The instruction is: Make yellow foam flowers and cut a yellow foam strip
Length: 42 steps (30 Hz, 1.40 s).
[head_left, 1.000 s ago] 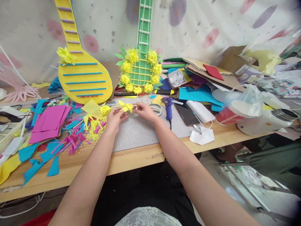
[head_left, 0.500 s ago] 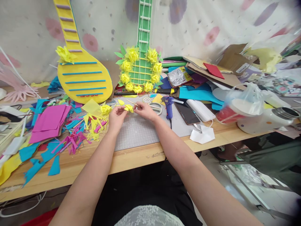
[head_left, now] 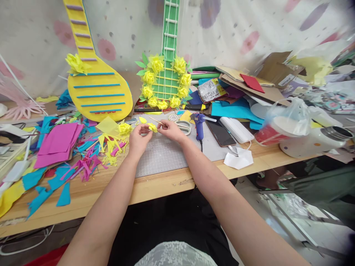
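Note:
Between the fingers of my left hand (head_left: 140,139) is a small yellow paper petal (head_left: 152,127). My right hand (head_left: 170,130), just beside it, pinches a thin wooden stick (head_left: 155,120) whose tip points left. Both hands are over the grey cutting mat (head_left: 161,155). A finished yellow paper flower (head_left: 124,128) lies left of my left hand, and a loose yellow petal (head_left: 142,120) lies just beyond it. Scissors (head_left: 184,127) rest partly behind my right hand. A purple glue gun (head_left: 199,127) stands to their right.
Behind lean a yellow paper lute (head_left: 100,90) and a green instrument (head_left: 168,83) ringed with yellow flowers. Colourful paper scraps (head_left: 85,162) cover the left. To the right are a phone (head_left: 220,133), a white power bank (head_left: 237,129), a bagged cup (head_left: 277,129) and a white flask (head_left: 307,142).
My left hand's fingers have shifted slightly and curled more around the yellow petal, so less of it shows. My right hand and the stick are almost unmoved.

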Each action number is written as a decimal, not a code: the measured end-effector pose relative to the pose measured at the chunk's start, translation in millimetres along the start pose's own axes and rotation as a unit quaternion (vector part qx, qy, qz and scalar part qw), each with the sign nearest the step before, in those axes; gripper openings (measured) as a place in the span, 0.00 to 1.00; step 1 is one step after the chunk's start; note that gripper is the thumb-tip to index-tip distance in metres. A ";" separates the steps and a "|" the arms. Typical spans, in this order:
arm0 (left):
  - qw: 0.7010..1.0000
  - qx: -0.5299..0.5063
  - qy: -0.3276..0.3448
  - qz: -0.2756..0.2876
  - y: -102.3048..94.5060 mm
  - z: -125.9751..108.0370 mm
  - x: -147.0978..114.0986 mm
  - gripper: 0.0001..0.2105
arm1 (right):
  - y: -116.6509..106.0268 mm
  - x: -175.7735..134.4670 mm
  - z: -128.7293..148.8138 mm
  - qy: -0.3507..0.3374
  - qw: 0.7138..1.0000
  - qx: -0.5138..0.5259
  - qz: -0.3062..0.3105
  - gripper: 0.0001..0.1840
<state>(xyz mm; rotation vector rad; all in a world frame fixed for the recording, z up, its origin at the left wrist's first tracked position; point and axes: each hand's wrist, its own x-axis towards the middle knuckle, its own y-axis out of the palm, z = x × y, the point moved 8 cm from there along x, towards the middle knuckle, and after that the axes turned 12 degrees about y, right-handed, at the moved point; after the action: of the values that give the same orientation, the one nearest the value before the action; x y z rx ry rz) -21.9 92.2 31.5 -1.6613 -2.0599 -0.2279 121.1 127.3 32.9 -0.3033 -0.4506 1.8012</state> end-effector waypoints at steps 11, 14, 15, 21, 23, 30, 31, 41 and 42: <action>0.999 0.047 0.013 -0.007 -3.3 6.0 0.6 0.09 | 0.0 0.0 -0.9 0.003 1.000 -0.002 -0.003 0.04; 0.999 0.050 0.010 -0.015 -4.8 10.0 1.3 0.11 | 0.3 -0.3 -0.2 0.003 1.000 0.005 -0.002 0.04; 0.998 0.050 0.008 -0.021 -5.8 11.1 1.4 0.11 | 0.2 -0.6 -0.1 0.004 1.000 0.008 -0.001 0.04; 0.996 -0.006 -0.062 -0.069 -10.9 24.6 0.3 0.11 | 0.7 -2.1 1.2 0.011 0.999 0.036 0.009 0.04; 0.994 -0.013 -0.076 -0.078 -11.3 25.7 -1.1 0.10 | 0.4 -0.5 -0.3 0.021 0.998 0.051 -0.003 0.04; 0.981 -0.094 -0.169 -0.020 14.0 17.4 -14.2 0.03 | 0.2 5.3 -18.7 0.105 0.980 0.136 -0.100 0.05; 0.971 -0.130 -0.201 -0.014 19.3 17.8 -17.3 0.02 | 2.5 4.7 -18.6 0.105 0.980 0.135 -0.102 0.05; 0.948 -0.189 -0.251 -0.055 17.7 22.6 -19.9 0.04 | 18.4 -0.7 -9.1 0.102 0.987 0.098 -0.071 0.07; 0.955 -0.172 -0.237 -0.054 16.3 22.9 -18.8 0.05 | 17.4 -0.9 -9.1 0.104 0.987 0.095 -0.072 0.07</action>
<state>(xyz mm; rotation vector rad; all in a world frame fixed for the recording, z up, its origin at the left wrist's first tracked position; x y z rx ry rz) -9.6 89.4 0.2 -1.9571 -2.5919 -0.2554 110.3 123.8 16.9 -0.3140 -0.1482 1.6366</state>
